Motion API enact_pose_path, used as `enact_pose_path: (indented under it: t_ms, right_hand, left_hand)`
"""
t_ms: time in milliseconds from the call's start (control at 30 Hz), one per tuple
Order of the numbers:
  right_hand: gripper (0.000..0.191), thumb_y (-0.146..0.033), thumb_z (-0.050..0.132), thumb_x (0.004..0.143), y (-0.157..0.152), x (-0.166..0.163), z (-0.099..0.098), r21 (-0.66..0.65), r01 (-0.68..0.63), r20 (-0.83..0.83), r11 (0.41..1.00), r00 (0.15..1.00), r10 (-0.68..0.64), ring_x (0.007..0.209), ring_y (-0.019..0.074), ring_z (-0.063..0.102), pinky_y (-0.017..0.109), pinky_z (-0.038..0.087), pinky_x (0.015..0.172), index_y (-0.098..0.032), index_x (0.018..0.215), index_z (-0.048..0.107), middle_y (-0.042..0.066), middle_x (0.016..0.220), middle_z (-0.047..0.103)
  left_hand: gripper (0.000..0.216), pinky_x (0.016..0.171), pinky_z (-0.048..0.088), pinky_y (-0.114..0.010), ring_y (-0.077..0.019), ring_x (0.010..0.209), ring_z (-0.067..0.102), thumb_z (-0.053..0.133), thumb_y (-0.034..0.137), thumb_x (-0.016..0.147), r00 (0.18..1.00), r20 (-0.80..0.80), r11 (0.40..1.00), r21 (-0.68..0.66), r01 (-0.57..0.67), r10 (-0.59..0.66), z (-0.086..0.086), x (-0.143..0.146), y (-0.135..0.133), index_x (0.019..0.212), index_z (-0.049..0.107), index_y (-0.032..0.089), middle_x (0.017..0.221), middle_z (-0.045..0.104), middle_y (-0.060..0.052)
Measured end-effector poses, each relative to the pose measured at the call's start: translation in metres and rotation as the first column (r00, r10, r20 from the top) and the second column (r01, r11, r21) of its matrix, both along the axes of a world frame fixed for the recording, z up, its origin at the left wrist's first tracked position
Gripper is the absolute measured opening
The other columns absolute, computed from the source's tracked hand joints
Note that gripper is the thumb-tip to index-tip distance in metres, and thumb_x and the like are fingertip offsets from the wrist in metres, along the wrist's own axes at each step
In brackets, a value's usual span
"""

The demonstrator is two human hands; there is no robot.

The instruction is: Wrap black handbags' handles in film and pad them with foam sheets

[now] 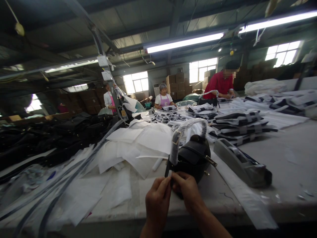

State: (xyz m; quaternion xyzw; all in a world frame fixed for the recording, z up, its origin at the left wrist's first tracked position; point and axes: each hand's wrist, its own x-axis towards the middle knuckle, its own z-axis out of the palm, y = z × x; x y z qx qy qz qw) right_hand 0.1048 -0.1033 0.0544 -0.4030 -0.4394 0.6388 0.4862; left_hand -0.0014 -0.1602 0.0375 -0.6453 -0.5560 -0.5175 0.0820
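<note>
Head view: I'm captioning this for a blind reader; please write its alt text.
The left hand and right hand meet at the near side of a black bag with a plastic-wrapped handle. White sheets lie left, a tape dispenser right; a person in red stands beyond.

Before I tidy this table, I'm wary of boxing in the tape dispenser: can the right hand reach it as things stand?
Probably yes: the tape dispenser stands right of the black bag, with nothing tall between it and the right hand, whose fingers are busy beside the bag.
</note>
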Motion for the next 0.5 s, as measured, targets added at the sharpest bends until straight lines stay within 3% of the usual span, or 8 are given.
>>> enact_pose_path:
  t_ms: [233,400,500]
  right_hand:
    - [0.060,-0.070,0.077,0.060,-0.002,0.006,0.006,-0.064,-0.114,-0.056,0.991,0.992,0.110,0.050,0.0125,0.056,0.023,0.045,0.049,-0.011,0.067,0.068,0.005,0.060,0.063]
    - [0.055,-0.065,0.079,0.063,-0.006,0.009,0.009,0.038,-0.140,0.071,0.989,0.988,0.137,0.045,0.0114,0.053,0.021,0.042,0.048,-0.012,0.063,0.070,0.003,0.048,0.059]
    - [0.053,-0.065,0.077,0.067,-0.006,0.009,0.007,0.061,-0.131,0.079,0.990,0.989,0.126,0.042,0.0098,0.048,0.021,0.038,0.046,-0.013,0.058,0.066,0.001,0.044,0.056]
  left_hand:
    - [0.027,0.060,0.048,-0.019,-0.0153,0.071,0.070,0.048,0.014,0.096,0.907,-0.412,0.991,-0.061,-0.121,0.086,0.004,-0.012,-0.005,0.110,0.072,0.018,0.085,0.073,-0.006]
    - [0.034,0.063,0.050,-0.019,-0.0169,0.073,0.071,0.050,0.014,0.095,0.901,-0.427,0.994,-0.040,-0.105,0.078,0.003,-0.013,-0.011,0.122,0.068,0.022,0.085,0.075,-0.007]
    - [0.036,0.068,0.052,-0.019,-0.0166,0.078,0.072,0.052,0.013,0.094,0.928,-0.368,0.998,-0.006,-0.060,0.054,-0.006,-0.015,-0.018,0.126,0.066,0.025,0.090,0.076,-0.007]
